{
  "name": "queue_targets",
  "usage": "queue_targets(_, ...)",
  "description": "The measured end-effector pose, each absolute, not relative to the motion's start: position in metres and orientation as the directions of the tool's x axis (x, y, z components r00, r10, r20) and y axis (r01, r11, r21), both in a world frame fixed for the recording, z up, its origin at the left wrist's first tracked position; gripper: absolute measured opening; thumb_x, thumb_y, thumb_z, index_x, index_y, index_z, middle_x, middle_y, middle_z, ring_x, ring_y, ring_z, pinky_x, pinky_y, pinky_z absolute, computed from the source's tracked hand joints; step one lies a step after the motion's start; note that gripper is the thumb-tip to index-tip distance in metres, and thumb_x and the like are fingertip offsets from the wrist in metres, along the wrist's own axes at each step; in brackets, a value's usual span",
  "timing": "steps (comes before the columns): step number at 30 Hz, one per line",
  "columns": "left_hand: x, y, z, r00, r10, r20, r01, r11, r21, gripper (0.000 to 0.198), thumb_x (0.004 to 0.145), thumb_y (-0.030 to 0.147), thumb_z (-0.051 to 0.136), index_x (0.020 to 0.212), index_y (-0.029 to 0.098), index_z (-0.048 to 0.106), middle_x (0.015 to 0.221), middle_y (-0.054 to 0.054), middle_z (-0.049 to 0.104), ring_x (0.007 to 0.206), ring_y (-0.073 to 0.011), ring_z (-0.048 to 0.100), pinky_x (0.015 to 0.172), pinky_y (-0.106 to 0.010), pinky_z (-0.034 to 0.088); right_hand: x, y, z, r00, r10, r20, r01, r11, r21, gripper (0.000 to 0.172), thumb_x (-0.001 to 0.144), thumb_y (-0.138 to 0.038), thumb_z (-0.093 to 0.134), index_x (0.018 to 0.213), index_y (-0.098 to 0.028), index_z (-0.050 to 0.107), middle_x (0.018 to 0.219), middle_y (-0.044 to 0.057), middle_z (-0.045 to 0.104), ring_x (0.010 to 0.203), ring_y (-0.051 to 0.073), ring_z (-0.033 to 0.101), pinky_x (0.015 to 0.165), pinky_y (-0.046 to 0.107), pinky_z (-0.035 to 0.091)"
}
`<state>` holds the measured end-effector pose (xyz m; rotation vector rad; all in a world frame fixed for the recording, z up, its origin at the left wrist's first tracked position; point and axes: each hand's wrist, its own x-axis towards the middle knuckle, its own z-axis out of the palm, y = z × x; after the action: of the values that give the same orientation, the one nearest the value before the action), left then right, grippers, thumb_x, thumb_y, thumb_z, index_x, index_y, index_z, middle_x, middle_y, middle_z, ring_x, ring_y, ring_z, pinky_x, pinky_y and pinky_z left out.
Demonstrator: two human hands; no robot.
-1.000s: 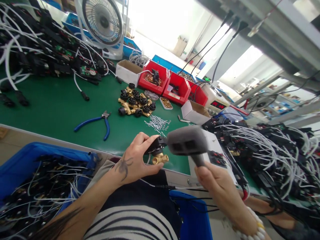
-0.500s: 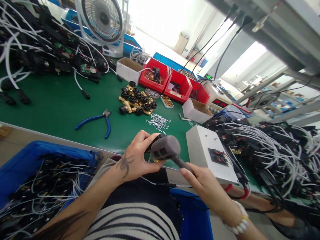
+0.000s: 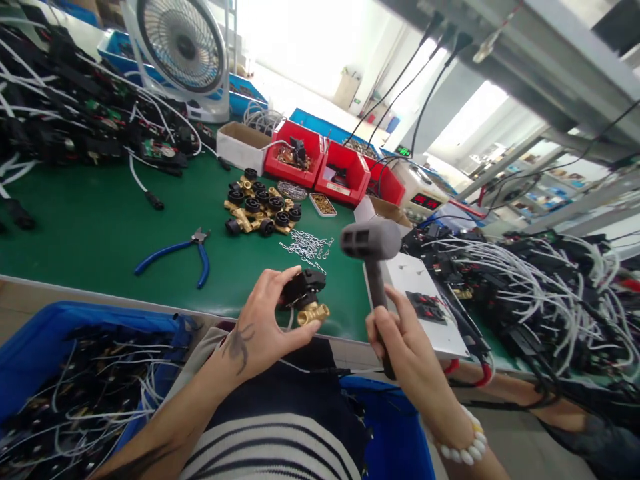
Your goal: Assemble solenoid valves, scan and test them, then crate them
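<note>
My left hand [image 3: 270,313] grips a brass valve with a black housing [image 3: 311,297] at the bench's front edge, the brass body facing right. A white cable runs down from the housing. My right hand [image 3: 400,333] is wrapped round the handle of a grey mallet [image 3: 371,240], whose head is raised, apart from the valve and to its right. Just beyond the valve lies a heap of small silver wire clips [image 3: 307,245]. Farther back sits a pile of brass valve bodies with black caps [image 3: 263,203].
Blue-handled cutters [image 3: 175,252] lie at the left of the green bench. Red bins [image 3: 343,173] and a fan [image 3: 185,50] stand behind. At right are a white box [image 3: 435,313] and cabled parts [image 3: 500,287]. A blue crate [image 3: 100,310] stands below left. Another person's arm shows at lower right.
The mallet has lifted away from the valve, up and to the right, and turned more upright. The valve, hidden behind the mallet head before, now shows in my left hand.
</note>
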<state>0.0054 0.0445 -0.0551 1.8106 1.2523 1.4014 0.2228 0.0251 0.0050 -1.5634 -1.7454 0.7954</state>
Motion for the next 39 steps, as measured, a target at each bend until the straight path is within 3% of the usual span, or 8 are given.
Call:
queue_targets(3,0.006,0.039,-0.052,0.004,0.865,0.501,0.389,-0.463,0.796,0.059,0.078,0.031,0.075,0.130,0.017,0.051,0.115,-0.006,0.056,0.107,-0.0185,0.058,0.084,-0.031,0.057,0.219,0.039,-0.018,0.022,0.941,0.337,0.767,0.200,-0.609,0.060,0.098,-0.032,0.041,0.154,-0.015,0.029,0.105,0.013,0.062,0.091,0.024,0.063,0.084,0.042,0.056)
queue_targets(6,0.005,0.035,-0.044,0.003,0.823,0.568,0.424,-0.515,0.745,0.053,0.077,0.029,0.076,0.123,0.017,0.052,0.116,-0.007,0.057,0.106,-0.0180,0.059,0.087,-0.031,0.056,0.216,0.054,-0.040,0.062,0.942,0.330,0.871,0.110,-0.478,0.058,0.092,-0.018,0.034,0.147,-0.004,0.044,0.111,0.023,0.059,0.105,0.033,0.062,0.097,0.057,0.050)
queue_targets(11,0.003,0.026,-0.027,0.088,0.739,0.668,0.468,-0.622,0.628,0.050,0.077,0.028,0.079,0.117,0.016,0.051,0.120,-0.009,0.058,0.115,-0.0193,0.056,0.099,-0.032,0.050,0.205,0.048,-0.036,0.121,0.935,0.333,0.781,0.118,-0.614,0.049,0.093,-0.033,0.049,0.135,-0.008,0.058,0.131,0.025,0.054,0.125,0.039,0.053,0.106,0.061,0.043)
queue_targets(15,0.007,0.019,-0.014,0.202,0.656,0.727,0.482,-0.713,0.509,0.047,0.080,0.027,0.078,0.116,0.014,0.051,0.123,-0.011,0.059,0.119,-0.0185,0.055,0.105,-0.030,0.046,0.196,0.025,-0.008,-0.188,0.981,0.055,0.157,0.086,-0.984,0.064,0.096,-0.050,0.058,0.151,-0.024,0.037,0.117,0.011,0.068,0.106,0.024,0.068,0.097,0.044,0.055)
queue_targets(19,0.010,0.019,-0.011,0.265,0.609,0.747,0.434,-0.767,0.471,0.048,0.084,0.038,0.079,0.116,0.014,0.051,0.130,-0.013,0.058,0.127,-0.0190,0.052,0.112,-0.031,0.041,0.191,0.015,0.001,-0.343,0.939,-0.016,-0.230,-0.100,-0.968,0.070,0.091,-0.040,0.071,0.149,-0.027,0.033,0.116,0.007,0.071,0.098,0.020,0.072,0.094,0.038,0.058)
queue_targets(24,0.011,0.020,-0.012,0.228,0.639,0.735,0.337,-0.760,0.556,0.015,0.095,0.019,0.065,0.107,0.017,0.055,0.132,-0.008,0.058,0.130,-0.0150,0.052,0.113,-0.028,0.041,0.192,0.014,-0.006,-0.313,0.949,0.049,-0.285,-0.044,-0.957,0.073,0.091,-0.046,0.071,0.152,-0.030,0.035,0.116,0.006,0.070,0.099,0.019,0.069,0.090,0.032,0.057)
queue_targets(29,0.018,0.012,-0.014,0.164,0.661,0.733,0.298,-0.741,0.601,0.018,0.091,0.006,0.065,0.103,0.018,0.059,0.131,-0.005,0.060,0.128,-0.0178,0.055,0.112,-0.033,0.046,0.187,0.008,-0.003,-0.241,0.967,0.078,-0.311,-0.001,-0.950,0.058,0.089,-0.045,0.073,0.139,-0.030,0.047,0.110,0.004,0.071,0.095,0.018,0.070,0.085,0.030,0.058)
queue_targets(39,0.018,0.005,-0.015,0.132,0.737,0.662,0.256,-0.671,0.696,0.020,0.098,0.023,0.059,0.118,0.022,0.056,0.141,-0.005,0.052,0.135,-0.0205,0.048,0.116,-0.039,0.042,0.182,0.004,0.005,-0.209,0.976,0.067,-0.364,-0.014,-0.931,0.053,0.088,-0.044,0.074,0.132,-0.030,0.048,0.110,0.004,0.072,0.097,0.020,0.072,0.086,0.032,0.060)
